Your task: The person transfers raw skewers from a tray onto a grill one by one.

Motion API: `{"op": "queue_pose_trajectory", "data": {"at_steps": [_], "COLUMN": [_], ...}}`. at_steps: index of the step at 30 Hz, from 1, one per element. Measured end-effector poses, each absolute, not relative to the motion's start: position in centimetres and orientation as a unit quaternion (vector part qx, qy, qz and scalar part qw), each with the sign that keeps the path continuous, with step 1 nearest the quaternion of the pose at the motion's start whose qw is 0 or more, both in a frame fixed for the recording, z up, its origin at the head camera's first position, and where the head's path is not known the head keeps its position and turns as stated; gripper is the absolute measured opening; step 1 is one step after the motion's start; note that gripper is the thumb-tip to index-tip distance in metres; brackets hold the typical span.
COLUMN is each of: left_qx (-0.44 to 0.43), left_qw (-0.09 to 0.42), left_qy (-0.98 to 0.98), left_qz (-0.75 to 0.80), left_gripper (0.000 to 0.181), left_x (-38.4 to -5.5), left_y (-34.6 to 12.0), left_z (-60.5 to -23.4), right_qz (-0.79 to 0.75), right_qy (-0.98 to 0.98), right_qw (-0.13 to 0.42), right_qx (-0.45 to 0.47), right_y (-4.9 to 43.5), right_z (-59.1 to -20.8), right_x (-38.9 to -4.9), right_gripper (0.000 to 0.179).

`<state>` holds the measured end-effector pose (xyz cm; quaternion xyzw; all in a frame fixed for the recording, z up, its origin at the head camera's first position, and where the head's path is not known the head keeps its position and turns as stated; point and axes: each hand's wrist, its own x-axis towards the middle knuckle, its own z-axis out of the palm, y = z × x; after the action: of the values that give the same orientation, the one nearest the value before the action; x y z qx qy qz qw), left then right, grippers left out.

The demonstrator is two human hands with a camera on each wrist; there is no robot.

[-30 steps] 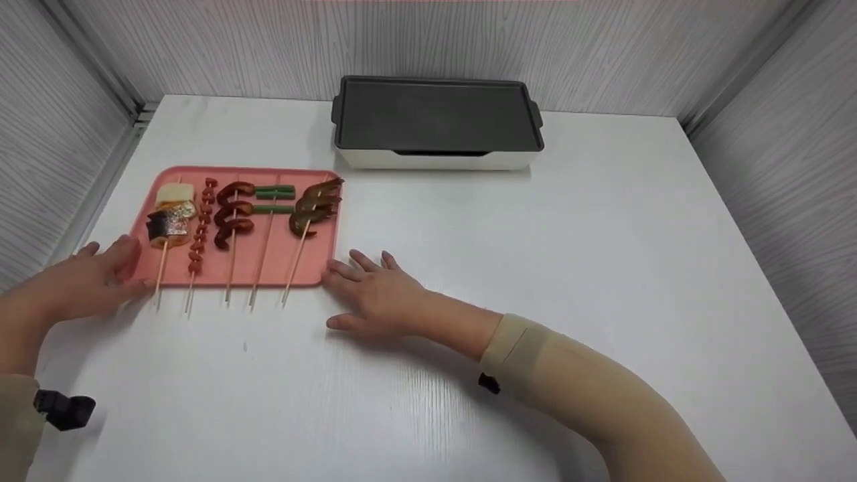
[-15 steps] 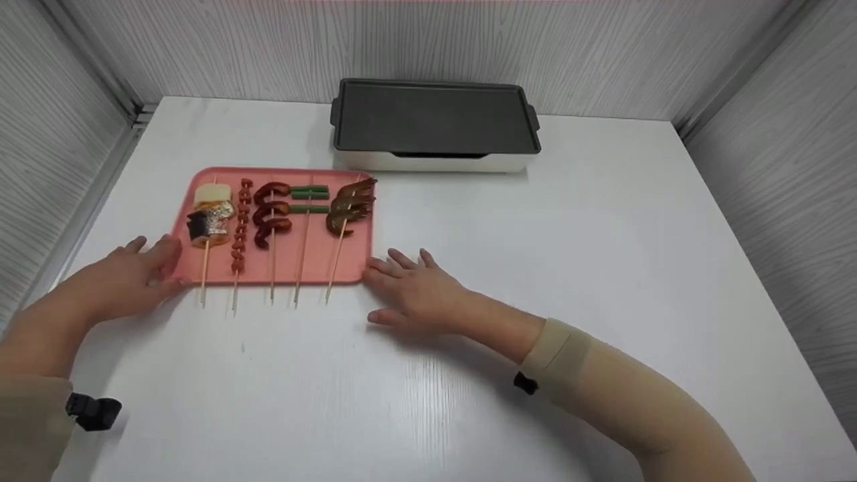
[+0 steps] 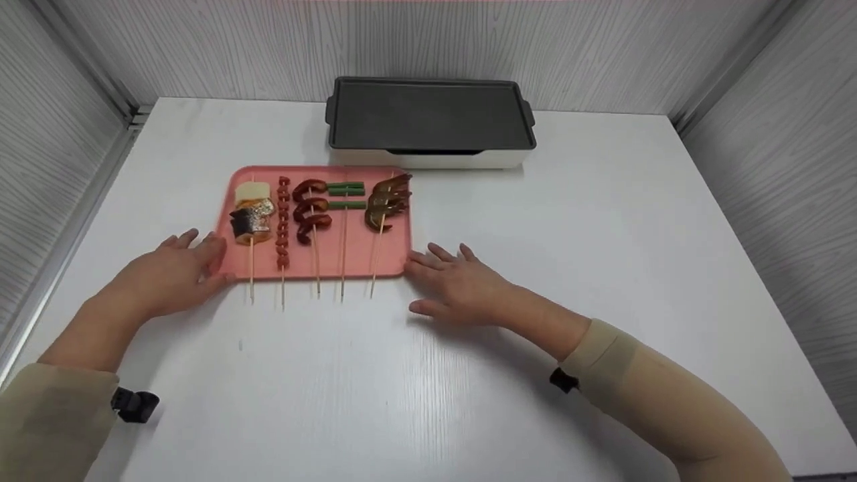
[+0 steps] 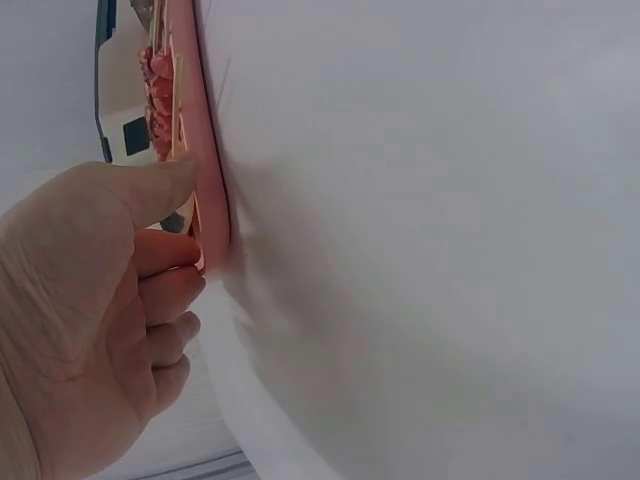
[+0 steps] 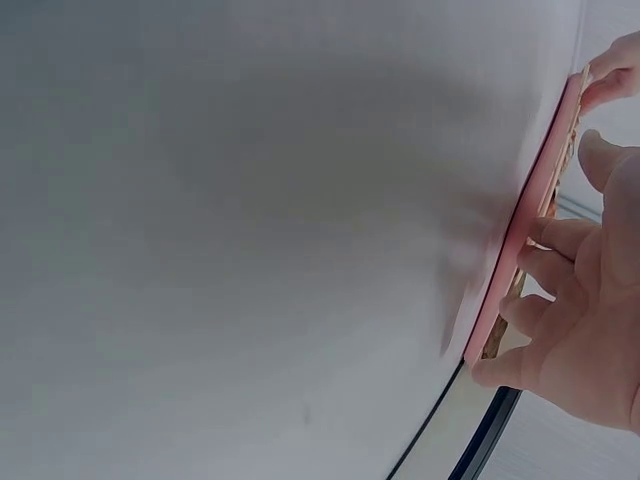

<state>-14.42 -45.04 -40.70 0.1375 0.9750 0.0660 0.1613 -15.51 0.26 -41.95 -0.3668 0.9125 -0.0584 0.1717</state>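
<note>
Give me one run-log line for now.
left hand: touching near-left corner of pink tray; right hand: touching near-right corner; skewers: on tray; griddle: beyond tray

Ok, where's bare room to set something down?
Widest: right of the black griddle and pink tray, behind the right forearm. Also the near stretch between the sleeves, and a smaller patch behind the tray, left of the griddle. Crowded: the tray, loaded with skewers, the left hand and right hand at its near corners.

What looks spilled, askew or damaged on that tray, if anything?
Nothing looks spilled or damaged. Slightly askew: the shrimp-like skewer on the right of the pink tray slants, its tails reaching the rim, while the other four skewers slant less. All five overhang the near edge.
</note>
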Motion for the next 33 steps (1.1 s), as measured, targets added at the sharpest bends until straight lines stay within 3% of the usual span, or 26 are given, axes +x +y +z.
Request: {"op": "queue_pose_trajectory", "data": {"at_steps": [33], "left_qx": [0.204], "left_qw": [0.076], "left_qy": [0.975], "left_qz": [0.035], "left_gripper": [0.067], "left_x": [-14.3], "left_y": [-45.7], "left_z": [-41.5], "right_qz": [-0.126], "right_qy": [0.926], "right_qw": [0.160], "right_qx": [-0.318], "right_y": [-1.2], "right_z": [-41.3], "right_x": [-14.8], "right_gripper": [0.066]}}
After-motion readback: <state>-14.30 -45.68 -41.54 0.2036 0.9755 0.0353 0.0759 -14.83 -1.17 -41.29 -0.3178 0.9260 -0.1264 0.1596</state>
